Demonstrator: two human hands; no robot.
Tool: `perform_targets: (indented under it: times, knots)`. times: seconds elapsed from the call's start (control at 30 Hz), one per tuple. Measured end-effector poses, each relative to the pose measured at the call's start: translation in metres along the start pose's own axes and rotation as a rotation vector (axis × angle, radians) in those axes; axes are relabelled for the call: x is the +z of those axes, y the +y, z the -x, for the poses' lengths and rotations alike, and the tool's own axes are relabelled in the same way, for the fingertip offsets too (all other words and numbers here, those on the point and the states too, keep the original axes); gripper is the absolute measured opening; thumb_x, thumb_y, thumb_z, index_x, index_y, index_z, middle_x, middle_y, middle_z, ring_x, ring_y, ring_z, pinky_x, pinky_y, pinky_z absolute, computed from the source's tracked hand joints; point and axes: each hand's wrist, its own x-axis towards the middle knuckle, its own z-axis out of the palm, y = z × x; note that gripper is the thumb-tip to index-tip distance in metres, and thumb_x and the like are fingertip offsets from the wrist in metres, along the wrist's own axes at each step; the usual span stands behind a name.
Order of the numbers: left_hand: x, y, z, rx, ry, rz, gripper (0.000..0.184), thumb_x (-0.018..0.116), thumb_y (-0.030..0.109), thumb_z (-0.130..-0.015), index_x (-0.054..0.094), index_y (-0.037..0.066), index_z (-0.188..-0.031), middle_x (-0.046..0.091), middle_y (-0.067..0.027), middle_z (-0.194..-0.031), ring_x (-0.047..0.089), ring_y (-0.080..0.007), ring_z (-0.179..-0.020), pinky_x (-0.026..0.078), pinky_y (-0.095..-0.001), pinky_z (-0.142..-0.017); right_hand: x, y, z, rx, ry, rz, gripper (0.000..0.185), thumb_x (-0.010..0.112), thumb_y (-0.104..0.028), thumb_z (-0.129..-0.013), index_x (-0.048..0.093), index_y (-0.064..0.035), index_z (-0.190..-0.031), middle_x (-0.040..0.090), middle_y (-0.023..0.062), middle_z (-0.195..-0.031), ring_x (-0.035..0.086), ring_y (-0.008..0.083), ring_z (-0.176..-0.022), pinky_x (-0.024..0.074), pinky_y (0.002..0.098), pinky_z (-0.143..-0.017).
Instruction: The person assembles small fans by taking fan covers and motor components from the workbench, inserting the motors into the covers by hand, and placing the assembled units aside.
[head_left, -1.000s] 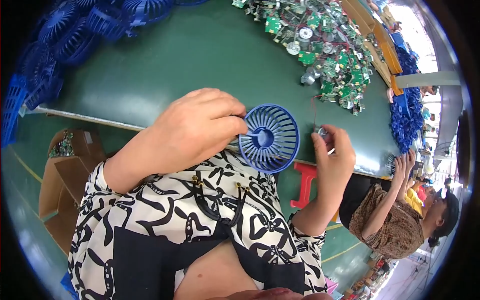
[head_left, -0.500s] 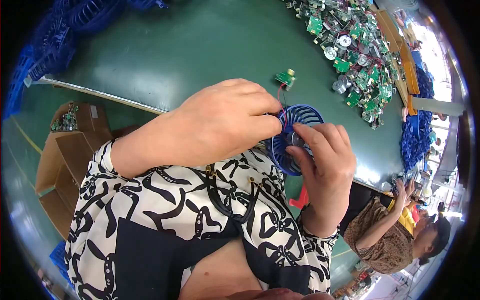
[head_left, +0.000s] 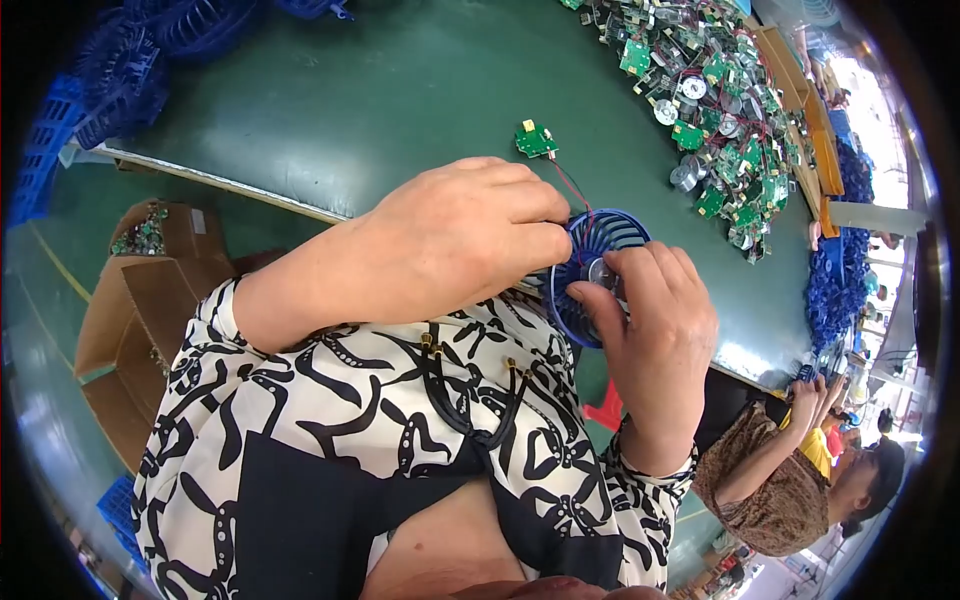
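Here I've got the right hand (head_left: 665, 320) pinching the motor (head_left: 598, 270) inside the blue cage (head_left: 618, 232), mid-bowl; left hand (head_left: 460, 235) (farther from the motor) grips the cage's left side.

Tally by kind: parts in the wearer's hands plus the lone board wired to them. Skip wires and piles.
Blue slotted round plastic cage: 1
Round silver metal motor: 1
Small green rectangular circuit board: 1
Total: 3

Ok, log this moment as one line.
left hand: holding cage | right hand: holding motor inside cage | board: beyond cage, wires leading inside
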Motion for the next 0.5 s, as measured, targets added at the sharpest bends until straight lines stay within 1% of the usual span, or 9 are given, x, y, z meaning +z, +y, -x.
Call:
perform_targets:
  times: [0.07, 0.17, 0.27, 0.37, 0.47, 0.5]
  knots:
    - [-0.001, 0.000, -0.001, 0.002, -0.007, -0.002, 0.026, 0.071, 0.003, -0.075, 0.065, 0.005, -0.100, 0.065, -0.0109, -0.108, 0.064, -0.0308, -0.100, 0.052, -0.0417, -0.085, 0.002, 0.003, 0.003, 0.005, 0.040, -0.072, 0.029, 0.080, -0.018, -0.077, 0.064, -0.0038, -0.096, 0.060, 0.0098, -0.085, 0.059, 0.0296, -0.079, 0.0481, 0.0405, -0.069]
    - [0.000, 0.000, -0.001, 0.001, -0.004, -0.006, 0.026, 0.072, 0.004, -0.074, 0.066, 0.005, -0.100, 0.065, -0.0110, -0.107, 0.064, -0.0310, -0.100, 0.052, -0.0416, -0.085, 0.002, 0.002, 0.003, 0.004, 0.057, -0.098, 0.028, 0.081, -0.016, -0.077, 0.065, -0.0037, -0.097, 0.060, 0.0097, -0.083, 0.059, 0.0297, -0.078, 0.0484, 0.0403, -0.069]
    - [-0.001, 0.000, -0.002, 0.019, -0.010, -0.039, 0.023, 0.072, 0.004, -0.075, 0.067, 0.005, -0.097, 0.066, -0.0113, -0.106, 0.065, -0.0310, -0.099, 0.052, -0.0415, -0.084, 0.000, 0.001, 0.002, 0.011, 0.005, -0.071, 0.030, 0.080, -0.018, -0.078, 0.066, -0.0040, -0.101, 0.061, 0.0091, -0.083, 0.060, 0.0294, -0.080, 0.0487, 0.0400, -0.069]
    - [0.000, 0.000, -0.002, 0.029, 0.017, -0.024, 0.020, 0.072, 0.004, -0.076, 0.067, 0.005, -0.095, 0.066, -0.0117, -0.105, 0.065, -0.0310, -0.098, 0.053, -0.0409, -0.085, -0.006, 0.002, 0.001, 0.012, -0.071, -0.033, 0.036, 0.080, -0.019, -0.078, 0.067, -0.0048, -0.108, 0.063, 0.0096, -0.091, 0.061, 0.0302, -0.084, 0.0490, 0.0408, -0.071]
    - [0.000, -0.001, -0.001, 0.021, -0.001, -0.018, 0.019, 0.073, 0.006, -0.078, 0.068, 0.004, -0.097, 0.066, -0.0121, -0.107, 0.065, -0.0314, -0.101, 0.053, -0.0412, -0.088, -0.004, 0.000, 0.011, 0.017, 0.047, -0.112, 0.046, 0.078, -0.027, -0.081, 0.066, -0.0055, -0.119, 0.065, 0.0115, -0.108, 0.063, 0.0311, -0.091, 0.0495, 0.0405, -0.073]
    - [0.000, -0.002, 0.000, 0.019, -0.004, -0.018, 0.020, 0.073, 0.006, -0.079, 0.068, 0.004, -0.098, 0.066, -0.0122, -0.108, 0.065, -0.0315, -0.102, 0.052, -0.0415, -0.088, -0.002, 0.004, 0.016, -0.060, 0.071, -0.133, 0.048, 0.077, -0.029, -0.081, 0.066, -0.0055, -0.122, 0.065, 0.0119, -0.113, 0.063, 0.0311, -0.093, 0.0492, 0.0405, -0.075]
